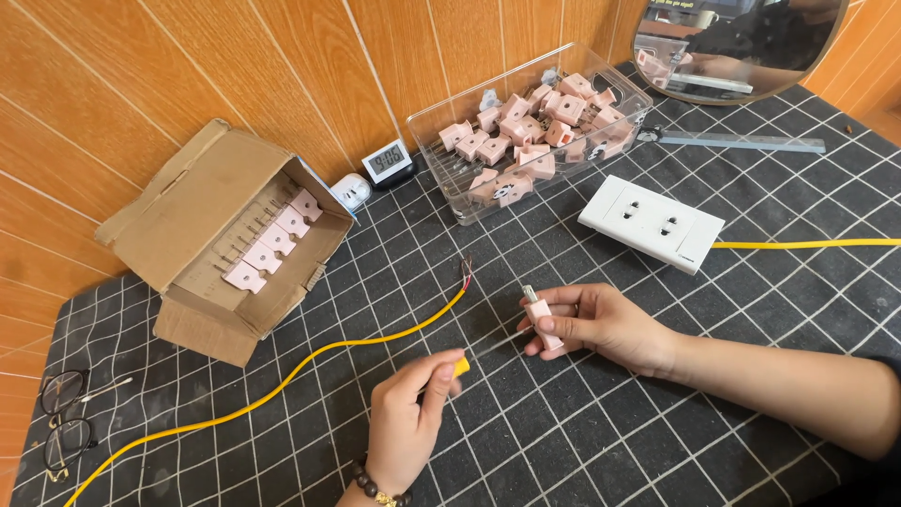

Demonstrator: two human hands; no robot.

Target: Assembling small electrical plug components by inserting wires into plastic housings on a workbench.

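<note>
— Plug point(542, 322), pink, sits pinched in the right hand point(601, 324) at 3 o'clock; is it wired?
— Not yet, I judge. The left hand point(408, 413) at 6 grips a yellow-handled tool point(459, 365); the yellow cable point(282, 380) lies loose at 9, bared end point(465, 270) apart from the plug.

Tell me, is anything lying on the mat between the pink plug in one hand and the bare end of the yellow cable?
Nothing visible does. The right hand holds the pink plug, and only bare grid mat lies between it and the yellow cable's stripped tip.
</note>
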